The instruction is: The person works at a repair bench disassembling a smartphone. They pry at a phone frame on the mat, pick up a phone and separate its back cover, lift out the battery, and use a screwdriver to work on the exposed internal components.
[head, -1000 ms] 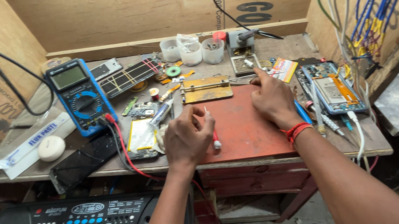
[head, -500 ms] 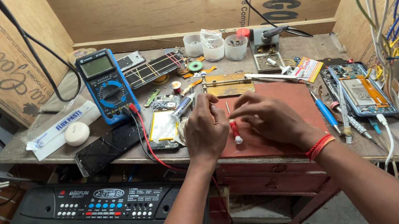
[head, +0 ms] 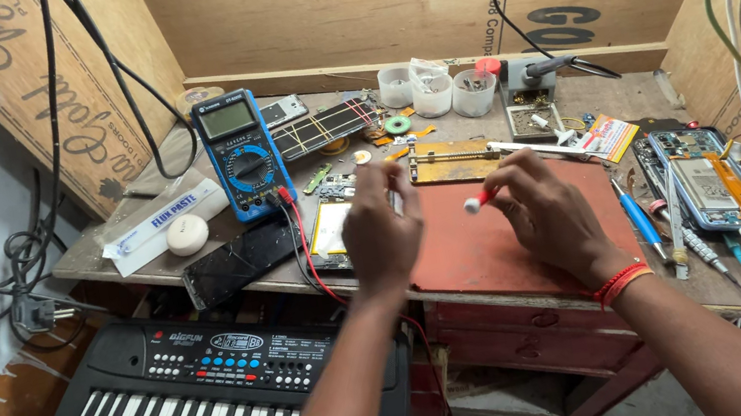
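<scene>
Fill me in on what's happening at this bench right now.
A person sits at a cluttered wooden workbench doing small electronics work. The right hand holds a small red-and-white screwdriver above the red work mat. The left hand is raised beside it, fingers pinched; whether it holds anything is unclear. An opened phone lies left of the mat, next to a blue multimeter.

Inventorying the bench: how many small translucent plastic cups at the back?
3, in a row along the back edge of the table: left cup, middle cup, right cup, just left of the soldering iron stand. More could hide behind clutter.
</scene>
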`<state>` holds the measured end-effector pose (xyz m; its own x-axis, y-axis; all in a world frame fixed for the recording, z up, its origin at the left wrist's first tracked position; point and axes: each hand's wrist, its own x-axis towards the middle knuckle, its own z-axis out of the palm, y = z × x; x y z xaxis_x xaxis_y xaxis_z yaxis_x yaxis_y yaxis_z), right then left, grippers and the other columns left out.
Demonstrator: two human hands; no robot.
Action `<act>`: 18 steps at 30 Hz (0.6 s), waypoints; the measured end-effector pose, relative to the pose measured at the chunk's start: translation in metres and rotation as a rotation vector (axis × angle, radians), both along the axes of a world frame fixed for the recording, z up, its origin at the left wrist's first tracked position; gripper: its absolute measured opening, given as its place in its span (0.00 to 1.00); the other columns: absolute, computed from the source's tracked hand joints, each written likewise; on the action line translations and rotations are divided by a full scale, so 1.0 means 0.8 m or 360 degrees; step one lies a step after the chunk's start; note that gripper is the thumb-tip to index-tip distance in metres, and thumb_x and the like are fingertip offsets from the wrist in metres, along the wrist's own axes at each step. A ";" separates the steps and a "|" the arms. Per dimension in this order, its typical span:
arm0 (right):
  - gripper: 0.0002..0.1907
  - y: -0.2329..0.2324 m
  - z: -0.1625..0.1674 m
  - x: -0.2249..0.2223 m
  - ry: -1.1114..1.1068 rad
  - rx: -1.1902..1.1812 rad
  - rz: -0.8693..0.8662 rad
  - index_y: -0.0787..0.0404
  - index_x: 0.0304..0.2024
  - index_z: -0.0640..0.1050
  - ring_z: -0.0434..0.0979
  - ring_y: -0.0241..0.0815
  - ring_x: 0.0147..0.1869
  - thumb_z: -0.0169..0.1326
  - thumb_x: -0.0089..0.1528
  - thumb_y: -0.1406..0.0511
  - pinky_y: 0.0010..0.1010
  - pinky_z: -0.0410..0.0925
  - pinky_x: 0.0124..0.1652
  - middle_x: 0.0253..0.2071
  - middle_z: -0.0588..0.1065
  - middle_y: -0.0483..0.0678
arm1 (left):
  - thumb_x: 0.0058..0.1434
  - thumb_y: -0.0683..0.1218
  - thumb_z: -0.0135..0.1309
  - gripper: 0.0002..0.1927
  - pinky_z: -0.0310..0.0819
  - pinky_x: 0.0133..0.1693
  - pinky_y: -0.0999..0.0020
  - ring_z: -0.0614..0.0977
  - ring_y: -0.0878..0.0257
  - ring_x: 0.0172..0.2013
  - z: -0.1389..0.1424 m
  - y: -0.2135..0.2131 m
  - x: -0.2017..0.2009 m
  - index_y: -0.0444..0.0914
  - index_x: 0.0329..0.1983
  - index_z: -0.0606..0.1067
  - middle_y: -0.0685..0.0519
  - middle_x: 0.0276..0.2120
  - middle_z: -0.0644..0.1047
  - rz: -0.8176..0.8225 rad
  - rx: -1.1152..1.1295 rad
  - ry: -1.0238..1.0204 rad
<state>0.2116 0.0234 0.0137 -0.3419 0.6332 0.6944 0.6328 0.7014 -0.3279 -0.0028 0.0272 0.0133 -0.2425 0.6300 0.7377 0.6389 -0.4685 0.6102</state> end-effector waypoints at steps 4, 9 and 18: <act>0.14 0.005 -0.011 0.006 0.0149 -0.0125 -0.0315 0.63 0.44 0.71 0.75 0.48 0.22 0.60 0.62 0.64 0.40 0.67 0.26 0.21 0.72 0.49 | 0.56 0.46 0.60 0.07 0.79 0.39 0.54 0.84 0.51 0.37 0.025 0.025 -0.070 0.41 0.36 0.79 0.50 0.35 0.82 0.0260 -0.0221 0.0440; 0.12 0.014 -0.016 0.014 0.0266 0.0195 -0.0354 0.61 0.36 0.67 0.76 0.47 0.25 0.59 0.64 0.66 0.39 0.68 0.28 0.22 0.71 0.49 | 0.47 0.57 0.68 0.20 0.79 0.45 0.55 0.85 0.51 0.40 0.036 0.028 -0.092 0.45 0.41 0.84 0.46 0.37 0.83 0.0154 -0.1138 0.0622; 0.09 0.016 -0.009 0.015 0.0417 0.0135 -0.0284 0.63 0.43 0.71 0.82 0.45 0.30 0.57 0.66 0.66 0.34 0.72 0.30 0.28 0.79 0.52 | 0.47 0.56 0.63 0.15 0.83 0.38 0.55 0.87 0.53 0.34 0.052 0.042 -0.087 0.41 0.28 0.83 0.46 0.32 0.84 0.0248 -0.1270 0.0441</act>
<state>0.2232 0.0360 0.0063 -0.0334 0.6032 0.7969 0.6499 0.6189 -0.4412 -0.0725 0.0610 0.0550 -0.2461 0.9600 0.1333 0.8350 0.1401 0.5321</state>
